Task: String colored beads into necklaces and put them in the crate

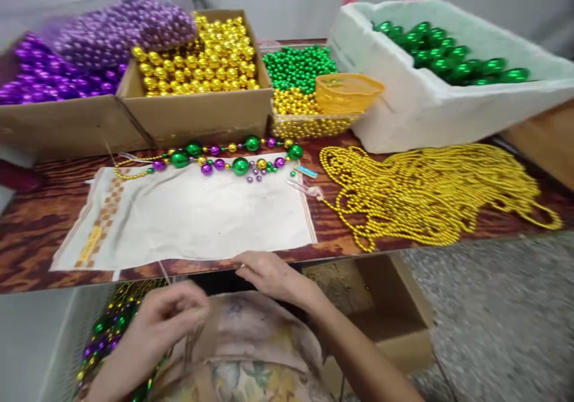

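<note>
My left hand is low over my lap, below the table's front edge, blurred, with fingers curled around a thin clear string that rises toward the table. My right hand rests at the table's front edge with fingers bent; I cannot make out whether it holds anything. A strand of green, purple and gold beads lies along the far edge of a white cloth. More finished mixed strands hang at my left side.
Cardboard boxes hold purple beads and gold beads. A clear tub of green and gold beads has an orange cup. A white bin holds big green beads. Gold strands pile right. An open box sits below.
</note>
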Action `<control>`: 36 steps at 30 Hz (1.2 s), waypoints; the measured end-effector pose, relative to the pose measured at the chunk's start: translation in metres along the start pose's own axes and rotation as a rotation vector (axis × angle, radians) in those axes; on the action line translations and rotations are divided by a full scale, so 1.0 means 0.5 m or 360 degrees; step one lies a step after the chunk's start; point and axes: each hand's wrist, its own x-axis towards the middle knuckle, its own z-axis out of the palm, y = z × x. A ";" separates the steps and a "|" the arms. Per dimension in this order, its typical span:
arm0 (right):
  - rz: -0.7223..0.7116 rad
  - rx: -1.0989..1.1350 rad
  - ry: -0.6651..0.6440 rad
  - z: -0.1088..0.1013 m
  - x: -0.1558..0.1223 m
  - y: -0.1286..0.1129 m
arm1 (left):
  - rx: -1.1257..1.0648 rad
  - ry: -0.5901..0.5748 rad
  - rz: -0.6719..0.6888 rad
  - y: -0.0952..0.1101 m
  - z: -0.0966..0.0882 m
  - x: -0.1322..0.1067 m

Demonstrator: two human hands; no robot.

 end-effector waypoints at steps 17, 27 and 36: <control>0.0692 -0.0484 0.1148 -0.233 -0.068 0.298 | -0.0681 -0.0229 -0.0193 0.040 0.235 0.333; 0.0849 -0.1106 0.0669 -0.244 0.021 0.290 | -0.1032 -0.0162 -0.0312 0.027 0.193 0.385; 0.0809 -0.0956 0.0916 -0.240 -0.014 0.265 | -0.1146 -0.0103 -0.0205 0.026 0.199 0.391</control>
